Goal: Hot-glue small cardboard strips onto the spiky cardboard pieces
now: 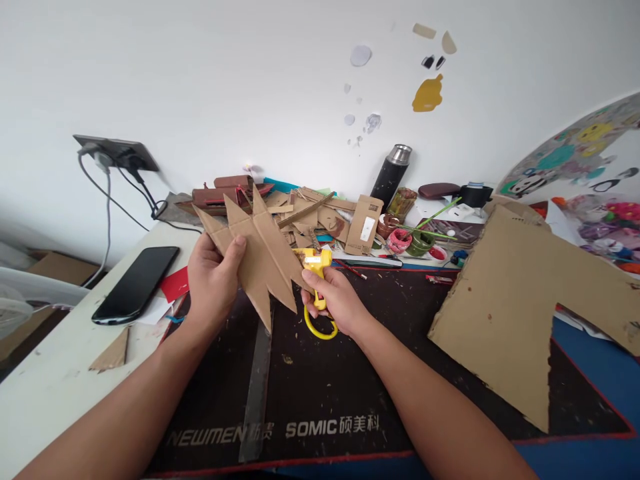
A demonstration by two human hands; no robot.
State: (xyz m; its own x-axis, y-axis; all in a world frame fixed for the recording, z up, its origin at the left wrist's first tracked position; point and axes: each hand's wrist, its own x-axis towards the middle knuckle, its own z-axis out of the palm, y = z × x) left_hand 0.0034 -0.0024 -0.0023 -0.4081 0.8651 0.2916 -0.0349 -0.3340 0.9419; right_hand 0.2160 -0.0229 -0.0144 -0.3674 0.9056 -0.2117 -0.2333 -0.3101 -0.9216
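Note:
A brown cardboard piece (257,250) cut with several pointed spikes is raised above the dark desk mat. My left hand (217,270) grips its left side, thumb pressed on the front face. In my right hand (333,293) is a yellow glue gun (314,260) with a white label, right beside the cardboard's right edge; its tip is hard to make out. A yellow loop (320,330) shows just below that hand. Under the cardboard, a metal ruler (257,393) lies on the mat (345,380).
A large cardboard sheet (500,313) covers the mat's right side. Cardboard scraps (320,217), a black thermos (390,177) and paint jars (400,240) line the wall. At left are a black phone (136,285), a cardboard triangle (113,352) and a power socket (117,152) with cables.

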